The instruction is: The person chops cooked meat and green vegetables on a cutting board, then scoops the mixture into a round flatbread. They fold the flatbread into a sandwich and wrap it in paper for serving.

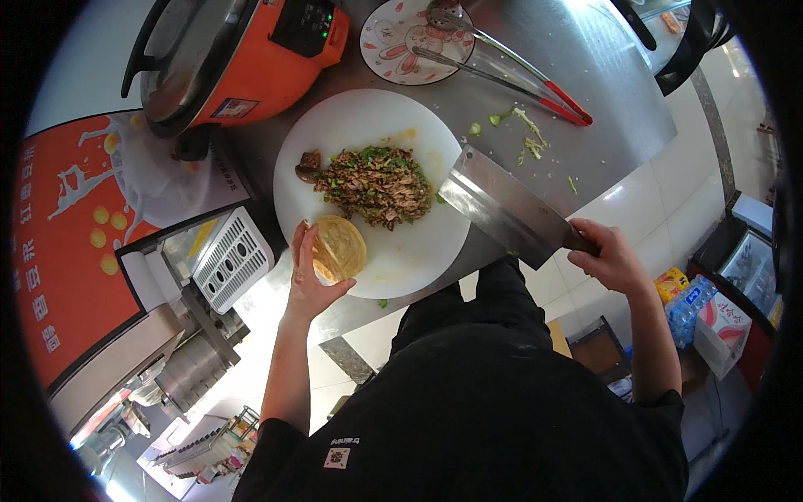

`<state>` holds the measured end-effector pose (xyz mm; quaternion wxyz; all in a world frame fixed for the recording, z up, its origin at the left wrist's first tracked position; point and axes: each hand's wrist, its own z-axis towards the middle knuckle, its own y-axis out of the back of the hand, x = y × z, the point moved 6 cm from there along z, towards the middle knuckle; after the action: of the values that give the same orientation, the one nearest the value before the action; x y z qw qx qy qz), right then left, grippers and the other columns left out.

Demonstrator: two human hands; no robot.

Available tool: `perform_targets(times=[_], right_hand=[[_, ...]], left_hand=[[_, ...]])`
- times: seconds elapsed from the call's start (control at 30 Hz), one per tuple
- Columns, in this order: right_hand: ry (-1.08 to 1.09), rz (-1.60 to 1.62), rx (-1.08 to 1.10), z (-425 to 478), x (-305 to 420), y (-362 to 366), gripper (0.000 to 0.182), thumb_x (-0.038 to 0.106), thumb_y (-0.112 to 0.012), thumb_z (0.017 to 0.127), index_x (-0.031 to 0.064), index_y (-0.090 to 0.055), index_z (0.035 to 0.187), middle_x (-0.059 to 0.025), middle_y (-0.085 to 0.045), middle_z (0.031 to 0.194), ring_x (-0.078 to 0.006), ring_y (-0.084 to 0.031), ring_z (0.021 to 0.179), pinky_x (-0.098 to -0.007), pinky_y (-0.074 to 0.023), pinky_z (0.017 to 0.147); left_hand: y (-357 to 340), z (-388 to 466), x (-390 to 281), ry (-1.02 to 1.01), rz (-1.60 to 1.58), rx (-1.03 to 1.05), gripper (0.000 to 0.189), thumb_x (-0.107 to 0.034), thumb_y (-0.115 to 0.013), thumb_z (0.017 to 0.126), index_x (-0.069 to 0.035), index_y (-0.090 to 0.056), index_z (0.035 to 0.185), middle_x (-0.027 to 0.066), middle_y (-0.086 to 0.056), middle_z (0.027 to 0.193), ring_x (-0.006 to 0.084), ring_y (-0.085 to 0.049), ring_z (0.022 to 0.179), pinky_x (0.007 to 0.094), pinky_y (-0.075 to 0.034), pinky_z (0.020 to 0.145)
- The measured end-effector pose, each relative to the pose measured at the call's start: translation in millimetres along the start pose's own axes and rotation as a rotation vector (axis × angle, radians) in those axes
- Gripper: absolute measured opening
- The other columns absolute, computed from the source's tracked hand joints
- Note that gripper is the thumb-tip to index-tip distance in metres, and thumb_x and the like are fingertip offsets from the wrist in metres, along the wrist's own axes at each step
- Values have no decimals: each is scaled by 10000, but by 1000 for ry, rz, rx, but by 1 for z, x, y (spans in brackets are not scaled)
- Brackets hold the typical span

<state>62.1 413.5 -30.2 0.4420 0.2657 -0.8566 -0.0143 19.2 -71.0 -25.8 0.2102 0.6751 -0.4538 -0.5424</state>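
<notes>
My left hand (308,282) grips a round golden flatbread (344,246) by its edge, thumb on the near side and fingers on the left. A pale line, perhaps a slit, runs along the bread's left part. It is over the lower left of a round white cutting board (426,260). Mid-board lies a heap of chopped brown meat mixed with green bits (379,188), with a larger brown meat chunk (308,167) at its left. My right hand (611,256) holds a cleaver (502,204) by its dark handle. The blade's far end overlaps the board's right rim in view.
An orange electric cooker (270,75) stands at the upper left. Behind the board, red-handled tongs (514,66) and a metal ladle (444,14) rest across a patterned plate (392,41). Green vegetable scraps (533,135) litter the steel table (618,141). A white slotted tray (233,260) is left.
</notes>
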Motion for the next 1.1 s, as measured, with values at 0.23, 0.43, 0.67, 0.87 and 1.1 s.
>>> perform_targets(times=[0.23,0.43,0.67,0.87,1.1], right_hand=[[-125,48,232,9,17,9,422,78,-653,930,-55,-577,1324,-51,-622,746,-93,-598,575,-256,-512,536],[-30,-171,280,57,57,-4,429,106,-648,944,-27,-592,1348,-46,-641,734,-103,-628,579,-258,-510,525],[121,-156,331,107,86,-32,298,89,-612,932,-4,-638,1213,-34,-597,733,-101,-546,578,-274,-464,532],[104,-63,330,113,70,-45,452,79,-614,931,-16,-570,1371,-15,-587,737,-74,-521,570,-260,-446,514],[21,-58,342,82,65,-31,397,100,-627,928,13,-619,1316,-50,-659,840,-86,-563,642,-270,-478,576]], left_hand=[[-1,4,0,-64,39,-20,1143,-141,-946,554,-154,-323,1511,151,-213,1600,363,-285,1475,466,-392,1171],[1,7,1,-47,25,-18,1139,-131,-944,548,-155,-330,1507,146,-208,1597,369,-290,1470,467,-411,1160],[0,8,-1,-40,-2,-22,1137,-127,-937,548,-160,-332,1511,148,-206,1598,368,-290,1471,467,-410,1163],[0,9,2,-26,-6,-22,1139,-137,-939,548,-168,-332,1512,150,-206,1598,374,-284,1472,467,-414,1161],[1,7,6,-38,2,-18,1153,-157,-942,550,-178,-316,1519,152,-216,1596,381,-272,1475,469,-401,1166]])
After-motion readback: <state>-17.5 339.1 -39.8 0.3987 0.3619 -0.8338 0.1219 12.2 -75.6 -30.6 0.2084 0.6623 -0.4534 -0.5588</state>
